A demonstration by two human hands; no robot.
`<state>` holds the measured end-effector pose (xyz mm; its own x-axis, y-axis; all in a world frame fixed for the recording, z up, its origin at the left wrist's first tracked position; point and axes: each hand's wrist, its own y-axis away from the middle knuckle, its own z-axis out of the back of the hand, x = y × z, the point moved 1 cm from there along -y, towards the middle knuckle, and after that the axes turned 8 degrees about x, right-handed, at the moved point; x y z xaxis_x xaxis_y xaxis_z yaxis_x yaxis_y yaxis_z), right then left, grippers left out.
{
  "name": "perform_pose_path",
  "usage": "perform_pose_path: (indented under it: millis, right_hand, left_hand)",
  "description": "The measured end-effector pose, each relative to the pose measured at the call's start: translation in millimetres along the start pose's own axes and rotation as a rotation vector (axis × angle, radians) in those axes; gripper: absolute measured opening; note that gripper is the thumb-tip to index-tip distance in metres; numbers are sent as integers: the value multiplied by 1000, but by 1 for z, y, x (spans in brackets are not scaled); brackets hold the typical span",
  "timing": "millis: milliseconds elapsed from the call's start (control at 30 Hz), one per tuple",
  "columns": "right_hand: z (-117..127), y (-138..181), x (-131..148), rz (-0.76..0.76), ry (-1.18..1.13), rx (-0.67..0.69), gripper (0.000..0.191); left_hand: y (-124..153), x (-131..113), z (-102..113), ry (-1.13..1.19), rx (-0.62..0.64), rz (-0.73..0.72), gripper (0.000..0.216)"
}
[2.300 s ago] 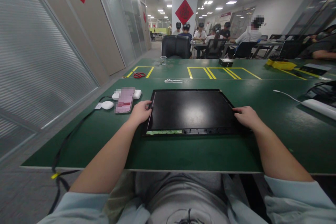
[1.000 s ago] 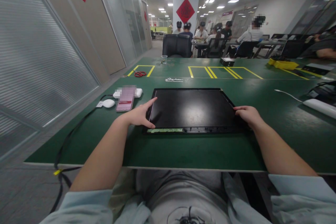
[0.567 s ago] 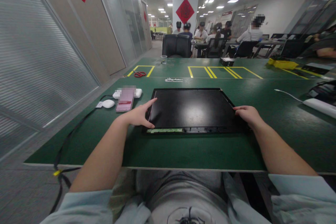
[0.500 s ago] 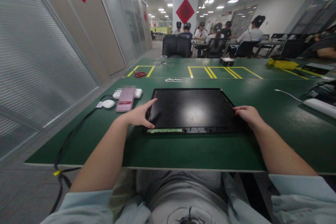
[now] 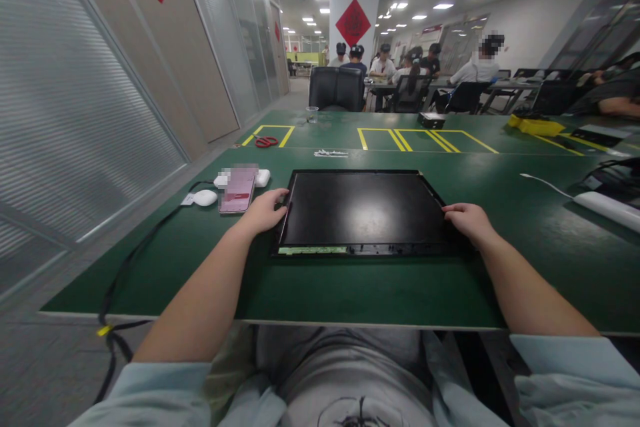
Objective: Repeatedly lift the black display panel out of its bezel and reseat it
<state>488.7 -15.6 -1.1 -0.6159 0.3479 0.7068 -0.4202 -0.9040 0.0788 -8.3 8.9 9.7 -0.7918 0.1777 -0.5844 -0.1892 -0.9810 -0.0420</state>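
A black flat display panel (image 5: pixel 363 210) lies face up on the green table (image 5: pixel 350 287) right in front of me, with a thin green circuit strip along its near edge. My left hand (image 5: pixel 265 212) has its fingers curled over the panel's left edge. At the right edge, my right hand (image 5: pixel 465 220) grips the panel with bent fingers.
Left of the panel lie a pink phone (image 5: pixel 237 191), a white case (image 5: pixel 261 177) and a white puck (image 5: pixel 204 198) on a black cable (image 5: pixel 127 267). Red scissors (image 5: pixel 265 141), a clear cup (image 5: pixel 311 113), small parts (image 5: pixel 330 153), a white power strip (image 5: pixel 607 207), a yellow tray (image 5: pixel 536 125). People sit at far tables.
My left hand had its fingers stretched flat over the panel's left corner; now they are curled around the left edge. The right hand has stayed at the right edge.
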Motion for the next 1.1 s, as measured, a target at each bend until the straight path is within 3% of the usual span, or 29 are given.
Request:
perform_pose_path:
  millis: [167,333,533,900,1100]
  right_hand:
    - [1,-10,8,-6,55,68,20]
    - [-2,-23,19,82,186,120,14]
    - [-6,-27,17,87,240,69,16]
    - [-7,-15,10,177,289,160,22]
    - [-4,-15,11,193,325,165,20]
  left_hand:
    - [-2,1,1,-101,-76,45,48]
    - [-3,3,3,-159,-128,87,44]
    - [-7,5,-1,-206,-108,94,47]
    - [-2,2,-2,-116,-82,147,54]
    - [0,1,-2,75,-147,101,53]
